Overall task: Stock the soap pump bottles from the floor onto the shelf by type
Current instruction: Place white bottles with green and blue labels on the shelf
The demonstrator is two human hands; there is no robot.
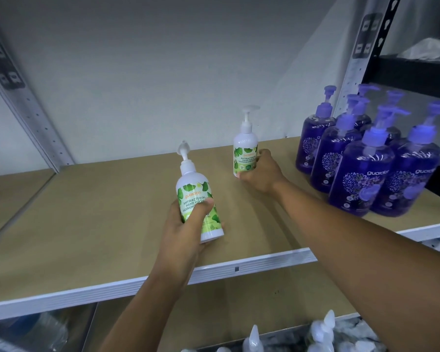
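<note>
Sorting by type is clearly the idea: the purple bottles (366, 161) are bunched together at the 3 o'clock end of the shelf (87, 212), so the white-and-green ones get their own patch next to them. The right hand (261, 174) has its fingers wrapped round a white bottle (245, 146) standing upright around 12 o'clock, toward the back wall, near the purple lot but not touching it. My guess is it goes in deep so the others can line up in front. The left hand (186, 224) grips a second white bottle (198, 196), thumb across the label, pump leaning toward 11 o'clock, at roughly 7 o'clock from the first one. Can't tell if its base touches the board. Probably that one's next in line. More white pump tops (325, 331) poke up at 5 o'clock below the shelf, so plenty left to stock.
</note>
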